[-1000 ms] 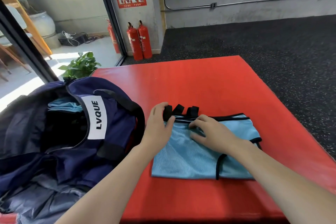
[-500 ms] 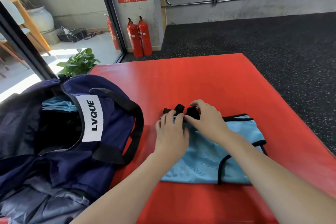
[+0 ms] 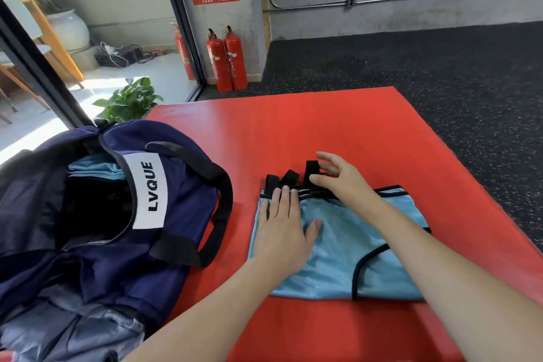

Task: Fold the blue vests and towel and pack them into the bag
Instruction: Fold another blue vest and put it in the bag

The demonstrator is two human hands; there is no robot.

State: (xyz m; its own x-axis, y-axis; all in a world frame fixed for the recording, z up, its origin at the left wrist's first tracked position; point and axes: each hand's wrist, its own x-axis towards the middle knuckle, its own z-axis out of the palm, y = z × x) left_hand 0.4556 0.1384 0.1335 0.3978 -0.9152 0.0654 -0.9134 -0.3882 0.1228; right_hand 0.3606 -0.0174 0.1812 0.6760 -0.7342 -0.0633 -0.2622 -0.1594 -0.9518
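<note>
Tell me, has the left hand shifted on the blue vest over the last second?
Yes. The left hand has slid from the black straps at the vest's top left corner down onto the blue cloth, lying flat, nearer the person.

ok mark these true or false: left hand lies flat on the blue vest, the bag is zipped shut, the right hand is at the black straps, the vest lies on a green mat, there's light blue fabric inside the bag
1. The left hand lies flat on the blue vest. True.
2. The bag is zipped shut. False: it gapes open.
3. The right hand is at the black straps. True.
4. The vest lies on a green mat. False: the mat is red.
5. Light blue fabric lies inside the bag. True.
</note>
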